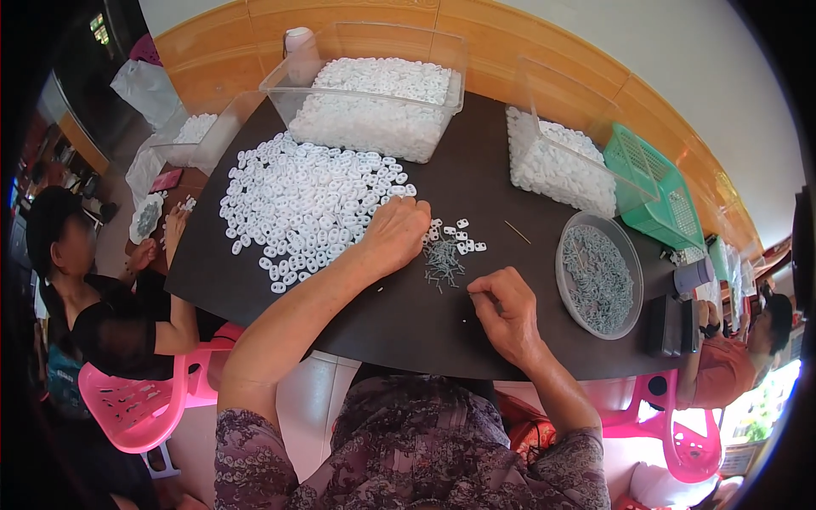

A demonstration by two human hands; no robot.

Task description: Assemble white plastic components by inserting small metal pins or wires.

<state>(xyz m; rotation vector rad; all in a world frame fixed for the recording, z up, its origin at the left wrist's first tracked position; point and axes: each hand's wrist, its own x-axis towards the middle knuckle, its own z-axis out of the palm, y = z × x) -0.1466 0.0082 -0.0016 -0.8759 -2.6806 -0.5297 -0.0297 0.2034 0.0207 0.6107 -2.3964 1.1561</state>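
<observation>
My left hand (396, 231) rests at the near right edge of a wide heap of white plastic rings (306, 200) on the dark table (476, 170), fingers curled together on a few pieces. My right hand (507, 308) sits nearer, fingertips pinched together, apparently on a small metal pin. Between them lies a little pile of grey pins (444, 265) beside a few rings. Judging by the full heap, clear bins (374, 102) and pin dish (597, 274), most work remains.

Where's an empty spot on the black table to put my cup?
Bare table lies between the white-piece pile and the right clear bin. More lies along the near edge, below the left hand and right hand. It's crowded around the small screw heap and the round dish.
</observation>
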